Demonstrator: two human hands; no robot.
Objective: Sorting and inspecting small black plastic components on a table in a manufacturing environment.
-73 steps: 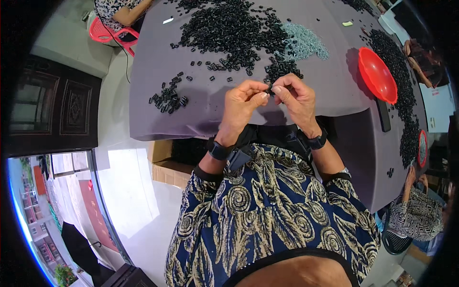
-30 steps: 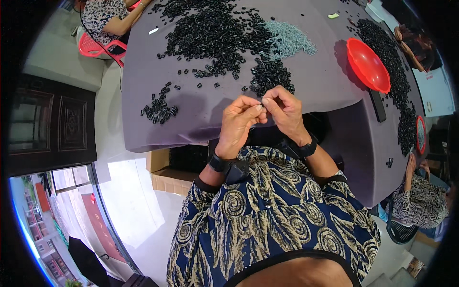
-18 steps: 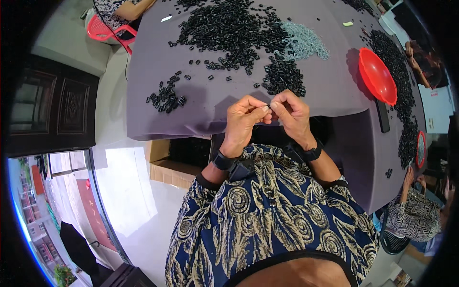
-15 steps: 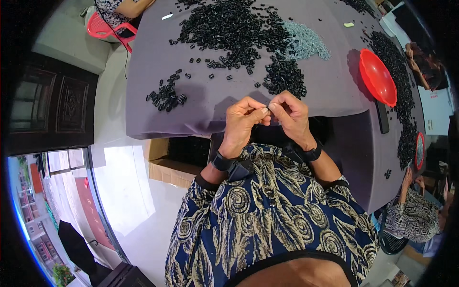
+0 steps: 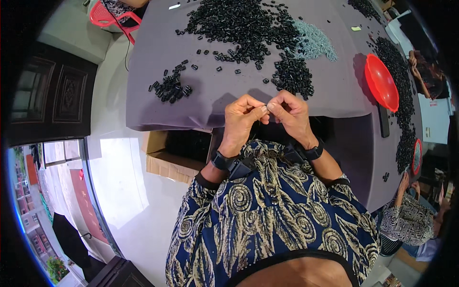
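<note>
My left hand (image 5: 242, 117) and my right hand (image 5: 291, 114) meet fingertip to fingertip at the near edge of a table draped in a grey-purple cloth (image 5: 158, 110). Both pinch a tiny part between them; it is too small to make out. A small heap of black plastic pieces (image 5: 292, 77) lies just beyond my right hand. A bigger spread of black pieces (image 5: 239, 24) covers the middle of the table, with a patch of pale grey-blue pieces (image 5: 313, 45) beside it. A little cluster of black pieces (image 5: 169, 87) sits to the left.
A red bowl (image 5: 381, 88) stands at the right, with more black pieces (image 5: 399, 71) beyond it. An open cardboard box (image 5: 172, 150) sits on the floor under the table edge. A pink plastic chair (image 5: 112, 19) is at the far left. Another person's patterned sleeve (image 5: 406, 217) shows lower right.
My hands stay pinched together at the table edge, shifting only slightly. The view wobbles a little with my head.
</note>
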